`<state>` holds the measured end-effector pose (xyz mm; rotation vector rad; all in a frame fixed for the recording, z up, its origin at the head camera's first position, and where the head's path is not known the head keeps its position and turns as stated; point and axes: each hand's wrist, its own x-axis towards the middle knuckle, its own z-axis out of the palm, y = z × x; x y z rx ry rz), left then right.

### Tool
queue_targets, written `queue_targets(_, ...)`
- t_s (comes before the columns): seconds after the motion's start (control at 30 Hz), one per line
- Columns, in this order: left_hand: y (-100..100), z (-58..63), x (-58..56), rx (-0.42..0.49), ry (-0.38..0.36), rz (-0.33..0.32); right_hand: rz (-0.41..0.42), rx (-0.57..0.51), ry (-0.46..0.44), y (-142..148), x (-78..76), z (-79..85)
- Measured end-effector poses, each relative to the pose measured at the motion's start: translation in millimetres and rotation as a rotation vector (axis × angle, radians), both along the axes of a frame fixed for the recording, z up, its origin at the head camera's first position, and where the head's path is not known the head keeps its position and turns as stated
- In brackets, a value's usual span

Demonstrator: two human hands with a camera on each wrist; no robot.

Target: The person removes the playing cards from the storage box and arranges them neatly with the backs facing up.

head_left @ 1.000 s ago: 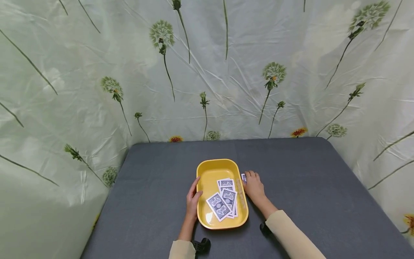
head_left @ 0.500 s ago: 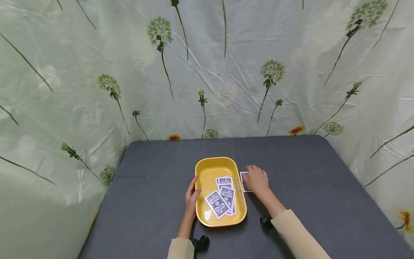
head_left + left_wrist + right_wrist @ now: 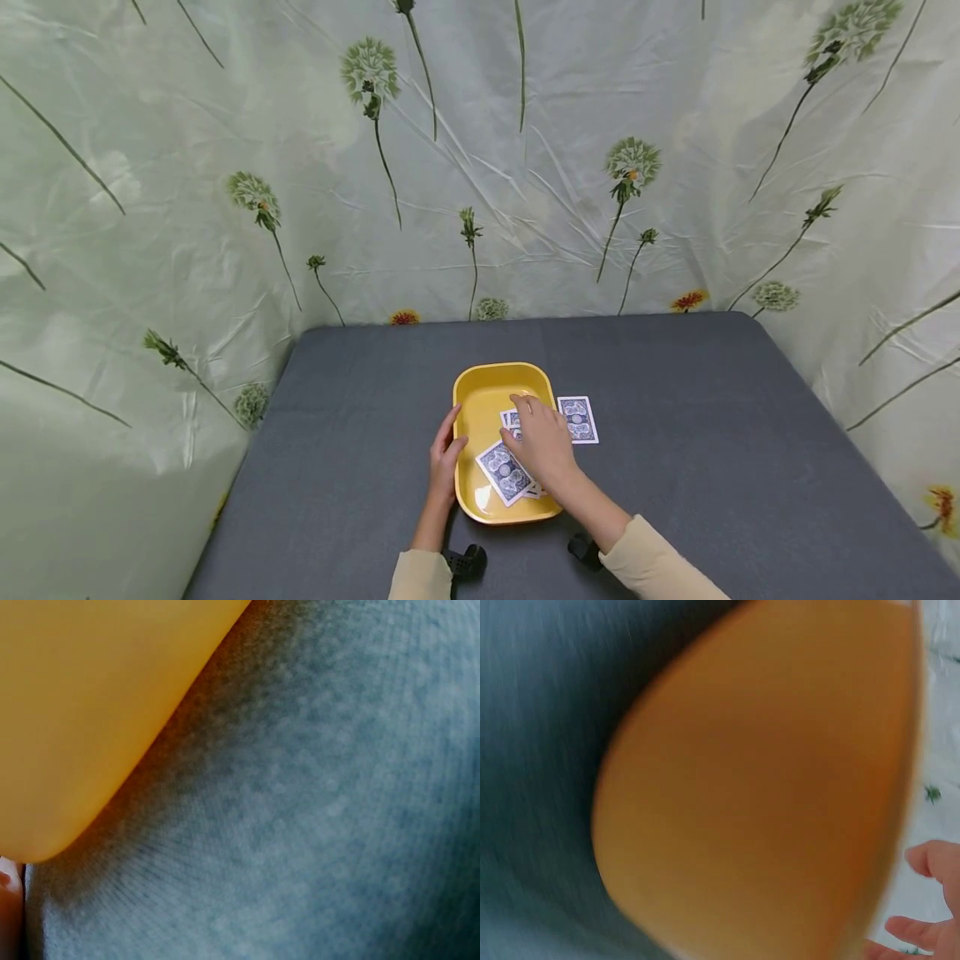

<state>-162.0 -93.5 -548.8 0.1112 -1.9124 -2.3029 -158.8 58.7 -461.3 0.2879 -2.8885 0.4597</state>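
Blue-and-white rectangular playing cards (image 3: 503, 472) in a yellow, round-cornered tray (image 3: 478, 400), partly beneath the nearer right hand (image 3: 543, 440), fingers parted, holding nothing visible; another card (image 3: 579, 419) lies rightward on the grey desk (image 3: 690, 467); left hand (image 3: 444, 457) clasps the tray.

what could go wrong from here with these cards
The cards in the yellow tray overlap beneath the right hand, so picking up one might drag others along. The loose card lies flat on the dark table right beside the tray, so a nudge of the tray could push it or partly cover it.
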Motion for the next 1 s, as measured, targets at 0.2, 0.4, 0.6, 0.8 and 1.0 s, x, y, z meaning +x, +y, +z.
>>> queue_targets(0.2,0.1,0.5,-1.6,0.021,0.013,-0.011,0.050,0.083,-0.058,-11.8,9.7,-18.3)
queue_targets(0.4,-0.3,1.1,0.1,-0.012,0.007,-0.014,0.088,0.102,-0.204,-15.3,17.2,-33.3)
queue_targets(0.6,-1.3,-1.0,1.0,-0.031,-0.010,-0.007,0.107,0.085,-0.265,-16.9,24.2,-40.0)
queue_targets(0.8,-1.8,-0.1,0.8,0.025,0.010,-0.021,0.128,0.074,-0.212,-20.8,26.5,-41.2)
queue_targets(1.0,-0.7,-0.7,1.8,0.024,0.007,-0.018,0.118,0.069,-0.243,-24.0,26.2,-40.5)
